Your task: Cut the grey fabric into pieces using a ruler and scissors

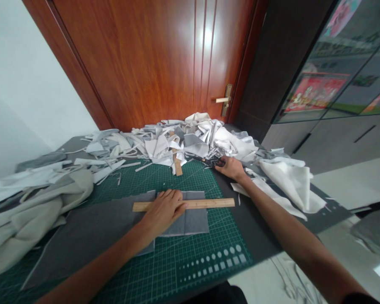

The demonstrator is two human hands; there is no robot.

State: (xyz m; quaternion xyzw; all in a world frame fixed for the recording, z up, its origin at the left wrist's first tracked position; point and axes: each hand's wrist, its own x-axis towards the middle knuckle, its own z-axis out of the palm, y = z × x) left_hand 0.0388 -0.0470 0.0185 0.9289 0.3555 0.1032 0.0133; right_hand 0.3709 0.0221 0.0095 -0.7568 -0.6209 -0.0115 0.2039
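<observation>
My left hand [164,207] lies across a wooden ruler [209,203], its fingers over the far edge and its thumb by the near edge. Under the ruler is a grey cloth piece [186,221] with a crease down it. A larger dark grey cloth [91,228] extends leftward beneath my left wrist and forearm. Farther off, my right hand [230,167] has its fingers closed on the black handles of a pair of scissors [209,162]. The blades point left towards the scraps, and their tips are hard to make out.
A green cutting mat [209,253] covers much of the dark table [259,236]. White and grey scraps [164,147] heap along the back, with another wooden strip [177,164] among them. Beige cloth [41,211] lies bunched at left, white cloth [291,181] at right. A door [145,63] stands behind.
</observation>
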